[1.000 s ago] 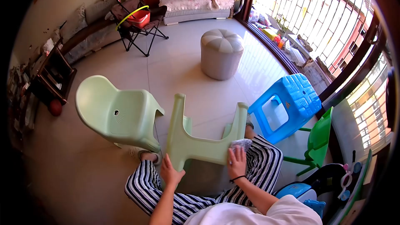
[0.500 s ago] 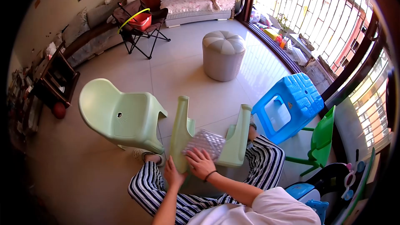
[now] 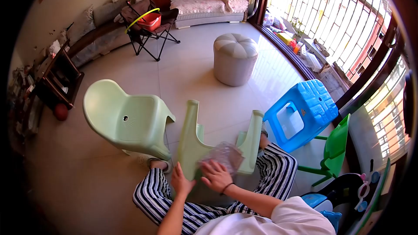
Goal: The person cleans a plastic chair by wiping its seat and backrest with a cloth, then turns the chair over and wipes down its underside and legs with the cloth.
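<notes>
- Left hand (image 3: 180,182) is on the near-left edge of the pale green moulded plastic stool (image 3: 189,148), fingers pretty straight and thumb apart, more of a loose brace than a clench.
- Right hand (image 3: 216,176) is spread flattish over a crumpled, greyish-pink, shiny-looking sheet (image 3: 228,154) and keeps it against the stool; can't tell if the fingertips pinch it.
- Stool's tipped over between the person's knees, legs pointing away.
- Container-wise: red plastic basket (image 3: 150,22) sits on a brown fabric folding chair (image 3: 140,8), with a bright yellow-green curved strip (image 3: 138,19) arcing past it. Can't see what's inside.
- Clear plastic box (image 3: 312,61) by the window, contents too small to make out.
- Tilted dark wooden shelf unit (image 3: 79,82) on the left has something whitish in it.
</notes>
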Demonstrator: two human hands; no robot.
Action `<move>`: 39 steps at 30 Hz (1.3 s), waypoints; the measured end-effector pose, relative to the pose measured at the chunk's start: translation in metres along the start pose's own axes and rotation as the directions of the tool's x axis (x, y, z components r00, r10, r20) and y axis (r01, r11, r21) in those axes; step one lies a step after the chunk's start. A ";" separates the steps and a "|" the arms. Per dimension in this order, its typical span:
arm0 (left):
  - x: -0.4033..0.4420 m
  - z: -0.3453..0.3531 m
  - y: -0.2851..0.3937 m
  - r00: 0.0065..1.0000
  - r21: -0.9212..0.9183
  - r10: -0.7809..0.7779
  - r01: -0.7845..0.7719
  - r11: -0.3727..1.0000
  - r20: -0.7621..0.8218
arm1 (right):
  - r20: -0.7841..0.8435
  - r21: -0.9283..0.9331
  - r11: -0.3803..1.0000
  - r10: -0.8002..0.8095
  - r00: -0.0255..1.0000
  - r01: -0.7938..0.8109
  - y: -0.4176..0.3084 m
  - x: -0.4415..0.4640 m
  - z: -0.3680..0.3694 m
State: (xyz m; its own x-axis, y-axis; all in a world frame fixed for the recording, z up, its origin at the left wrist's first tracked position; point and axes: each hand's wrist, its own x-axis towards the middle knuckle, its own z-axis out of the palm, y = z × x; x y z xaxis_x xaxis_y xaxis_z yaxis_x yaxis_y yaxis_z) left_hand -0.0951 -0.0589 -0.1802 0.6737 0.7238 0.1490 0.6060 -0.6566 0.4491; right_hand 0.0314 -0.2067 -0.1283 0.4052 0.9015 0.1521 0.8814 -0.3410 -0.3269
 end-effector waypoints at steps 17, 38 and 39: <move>0.000 -0.005 0.007 0.996 0.013 -0.060 0.060 0.998 0.060 | -0.296 -0.156 0.951 0.212 0.931 -0.266 0.077 -0.056 -0.027; 0.002 -0.001 -0.002 0.998 0.020 -0.036 0.036 0.999 0.046 | -0.259 -0.081 0.997 -0.036 0.965 0.016 0.009 0.040 0.005; 0.001 -0.002 0.000 0.999 0.000 -0.029 0.029 1.000 0.036 | -0.307 -0.098 0.995 -0.003 0.952 -0.029 0.023 0.021 0.001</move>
State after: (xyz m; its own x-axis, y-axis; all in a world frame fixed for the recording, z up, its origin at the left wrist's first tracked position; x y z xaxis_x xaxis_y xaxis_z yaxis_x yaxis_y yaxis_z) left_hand -0.0952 -0.0573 -0.1787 0.6710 0.7341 0.1040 0.6251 -0.6356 0.4531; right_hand 0.0602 -0.1952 -0.1340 0.4579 0.7770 0.4320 0.8889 -0.3912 -0.2385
